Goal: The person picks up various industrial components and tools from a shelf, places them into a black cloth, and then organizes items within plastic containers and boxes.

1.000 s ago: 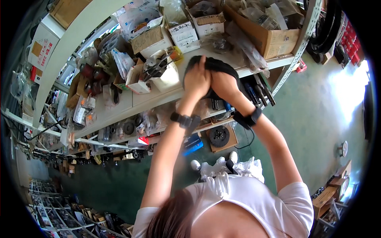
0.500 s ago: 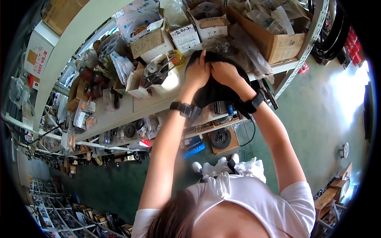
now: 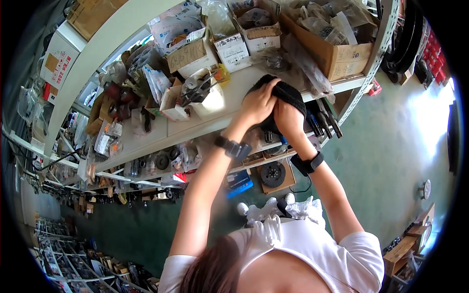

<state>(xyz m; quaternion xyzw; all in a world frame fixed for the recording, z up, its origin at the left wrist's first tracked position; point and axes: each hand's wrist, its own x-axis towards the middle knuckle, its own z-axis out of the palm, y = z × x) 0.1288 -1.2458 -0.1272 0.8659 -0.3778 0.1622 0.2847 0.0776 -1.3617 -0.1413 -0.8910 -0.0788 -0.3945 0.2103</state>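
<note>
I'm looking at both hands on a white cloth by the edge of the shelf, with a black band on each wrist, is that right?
Not quite: the cloth is black, not white, as the head view shows. The left hand and right hand are indeed both on it by the shelf edge, each wrist with a black band.

The bare left arm (image 3: pixel 199 205) and bare right arm (image 3: pixel 334 198) both reach forward. The bare left hand (image 3: pixel 259 104) and bare right hand (image 3: pixel 289 118) are close together, backs up, with the arms wider apart near the body.
</note>
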